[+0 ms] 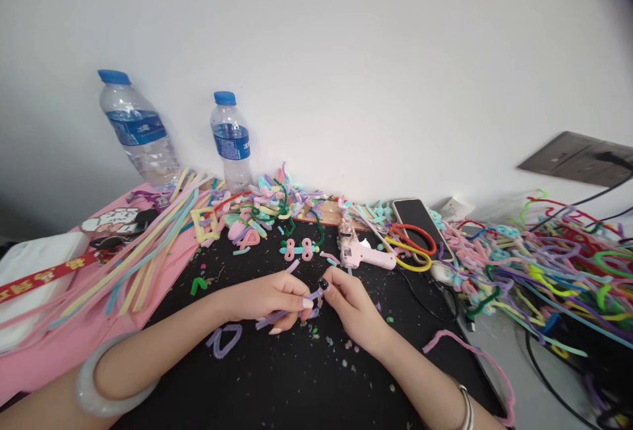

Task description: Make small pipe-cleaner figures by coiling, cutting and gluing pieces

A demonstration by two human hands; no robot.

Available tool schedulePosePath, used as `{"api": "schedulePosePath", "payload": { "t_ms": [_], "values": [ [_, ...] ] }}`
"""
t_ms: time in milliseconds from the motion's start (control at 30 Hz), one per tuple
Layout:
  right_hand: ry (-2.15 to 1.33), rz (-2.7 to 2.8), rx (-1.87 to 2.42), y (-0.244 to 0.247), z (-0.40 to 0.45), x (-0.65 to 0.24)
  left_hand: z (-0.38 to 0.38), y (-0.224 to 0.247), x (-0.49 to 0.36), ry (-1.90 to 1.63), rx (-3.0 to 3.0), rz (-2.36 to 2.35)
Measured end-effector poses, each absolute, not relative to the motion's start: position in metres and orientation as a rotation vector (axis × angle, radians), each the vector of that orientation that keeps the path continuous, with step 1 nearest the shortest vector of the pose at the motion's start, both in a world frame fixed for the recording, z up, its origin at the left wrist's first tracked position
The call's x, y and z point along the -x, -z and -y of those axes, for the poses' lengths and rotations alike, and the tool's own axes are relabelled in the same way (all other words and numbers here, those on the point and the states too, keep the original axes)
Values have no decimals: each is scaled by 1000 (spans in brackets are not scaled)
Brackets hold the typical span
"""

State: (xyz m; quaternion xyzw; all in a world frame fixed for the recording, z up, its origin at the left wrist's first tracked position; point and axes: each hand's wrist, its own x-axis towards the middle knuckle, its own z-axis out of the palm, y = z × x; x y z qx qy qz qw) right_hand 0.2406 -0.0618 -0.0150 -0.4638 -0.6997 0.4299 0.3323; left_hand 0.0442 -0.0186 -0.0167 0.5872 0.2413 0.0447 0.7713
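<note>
Left hand (284, 301): pinching fuzzy purple stick (277, 316) | right hand (346, 301): fingertips pinching its end | black mat (277, 377) below

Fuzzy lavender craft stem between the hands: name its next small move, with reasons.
Probably have the right hand bend the end of the fuzzy lavender craft stem while the left hand steadies it: both hands' fingers meet at it, and a bent lavender piece lies on the black tabletop beside the left forearm.
</note>
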Motion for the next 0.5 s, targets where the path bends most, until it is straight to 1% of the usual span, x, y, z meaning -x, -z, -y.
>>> {"api": "schedulePosePath", "payload": {
  "t_ms": [233,500],
  "values": [
    [-1121,1835,1207,17,62,-239,19,18,-44,-106,-1270,-524],
    [-1020,1859,1228,18,63,-238,19,18,-44,-118,-1285,-534]
  ]
}}
